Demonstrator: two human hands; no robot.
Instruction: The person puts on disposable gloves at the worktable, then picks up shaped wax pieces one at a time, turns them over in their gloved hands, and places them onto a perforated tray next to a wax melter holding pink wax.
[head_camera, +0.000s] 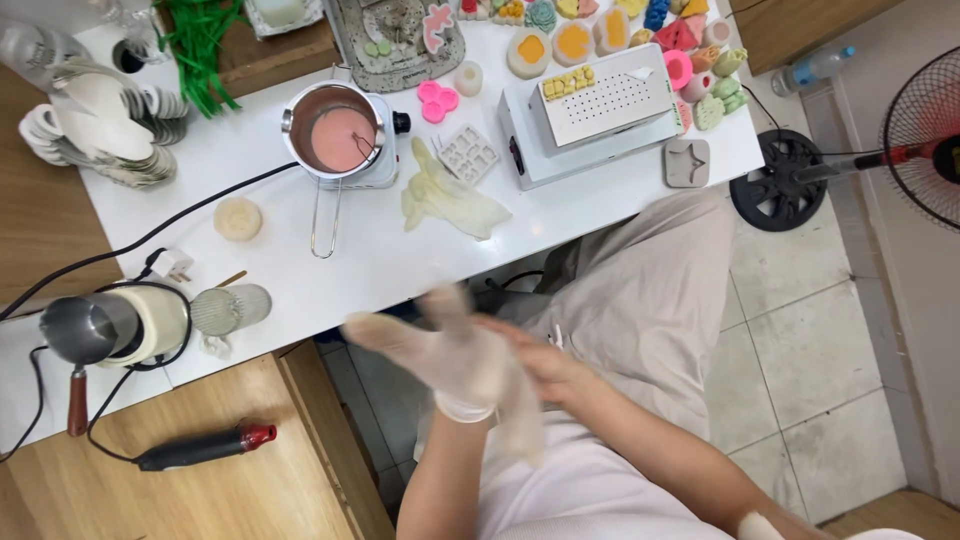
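Pulling a thin translucent glove (455, 355) onto the left hand (440, 350), fingers spread and blurred inside the material, held over the lap just off the near edge of the white table (300, 270). Right hand (545, 368) bare, pinched on the glove cuff at the left wrist, tugging toward the body. Loose flap of glove hanging below the wrist.

Handling note, as judgement: best seated by keeping the left fingers straight and apart, drawing the cuff evenly rather than from one side, easing off if the film stretches white, since material this thin looks likely to tear.

Second glove (445, 195), same pale kind, lying crumpled on the table between a grey silicone mould (467, 153) and the table edge, well apart from both hands.

Melting pot (340, 130), metal, holding pink liquid, wire handle reaching toward the near edge; black cable running left from it.
Pink flower-shaped mould (437, 100) just beside the pot.
White box appliance (590, 110) with perforated top, small yellow pieces on it.
Grey flat mould (687, 162) at the right table corner.
Assorted coloured cast shapes (600, 30) along the far edge.
Pale round piece (238, 218) left of the pot.
Stack of round white discs (100, 125) at far left.
Second pot (85, 330) with wooden handle, on the lower left.
Heat tool (200, 448), black with red tip, on the wooden surface.
Standing fan (920, 150) on the tiled floor, right.
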